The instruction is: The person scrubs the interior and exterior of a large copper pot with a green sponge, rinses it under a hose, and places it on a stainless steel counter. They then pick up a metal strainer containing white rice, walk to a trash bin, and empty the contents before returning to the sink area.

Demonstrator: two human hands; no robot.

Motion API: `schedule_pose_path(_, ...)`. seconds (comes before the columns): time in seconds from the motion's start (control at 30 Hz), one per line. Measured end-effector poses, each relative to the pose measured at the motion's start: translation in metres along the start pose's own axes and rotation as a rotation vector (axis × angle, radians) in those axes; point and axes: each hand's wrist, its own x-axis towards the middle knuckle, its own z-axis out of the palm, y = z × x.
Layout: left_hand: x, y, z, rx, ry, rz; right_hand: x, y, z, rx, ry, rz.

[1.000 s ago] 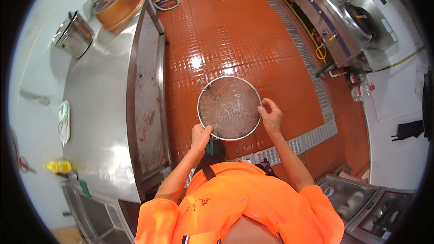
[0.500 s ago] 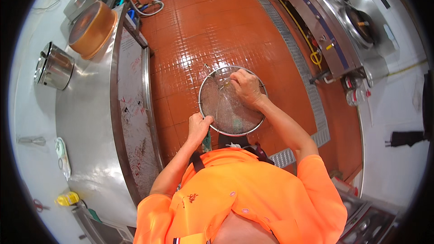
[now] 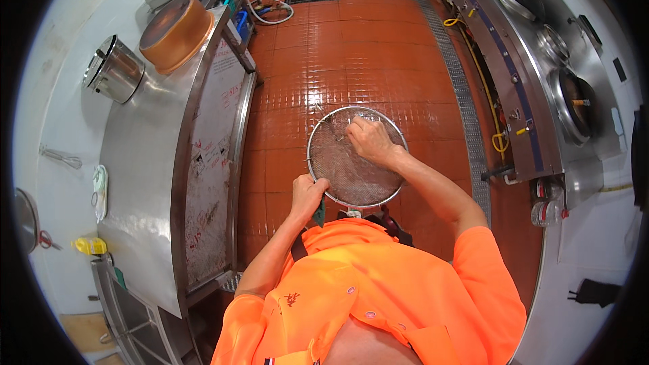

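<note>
In front of my body hangs a round wire-mesh strainer (image 3: 358, 179) with a metal rim, above the tiled floor. My left hand (image 3: 308, 196) is closed on the rim at its near left side. A dark green piece of material (image 3: 319, 213), too small to name surely, hangs just below that hand. My right hand (image 3: 373, 142) is over the upper middle of the mesh, its fingers bent together and pinched. Whatever may be between those fingertips is too small to make out.
To the left runs a steel counter (image 3: 142, 182) bearing a lidded steel pot (image 3: 118, 71), a brown basin (image 3: 174, 37) and a yellow bottle (image 3: 90, 246). Along the right stands a steel stove (image 3: 500, 61) with pans. A metal floor grating (image 3: 466, 108) crosses the wet red tiles (image 3: 291, 135).
The view has shifted, so the counter and stove sit differently in it. My left hand keeps hold of the rim, while my right hand has moved slightly over the mesh.
</note>
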Motion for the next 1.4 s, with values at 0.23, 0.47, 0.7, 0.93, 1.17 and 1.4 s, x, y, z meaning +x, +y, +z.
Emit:
schedule_pose_path(0.23,0.012,-0.008,0.012,0.005,0.071,-0.032,0.002,0.022,0.009,-0.008,-0.070,-0.054)
schedule_pose_path(0.47,0.026,-0.010,0.012,0.024,0.127,-0.048,0.007,0.053,-0.034,0.370,0.142,0.283)
schedule_pose_path(0.7,0.046,0.008,0.021,-0.014,0.095,-0.143,-0.002,0.091,-0.055,1.078,0.057,0.706)
schedule_pose_path(0.93,0.096,-0.005,0.027,-0.020,0.066,-0.152,0.012,0.106,-0.034,1.125,-0.002,0.719)
schedule_pose_path(1.17,0.197,-0.004,0.025,-0.028,0.016,-0.178,0.056,0.165,-0.003,1.161,-0.069,0.852)
schedule_pose_path(1.4,0.373,-0.021,0.011,0.010,-0.041,-0.126,0.134,0.273,0.024,1.098,0.051,1.135)
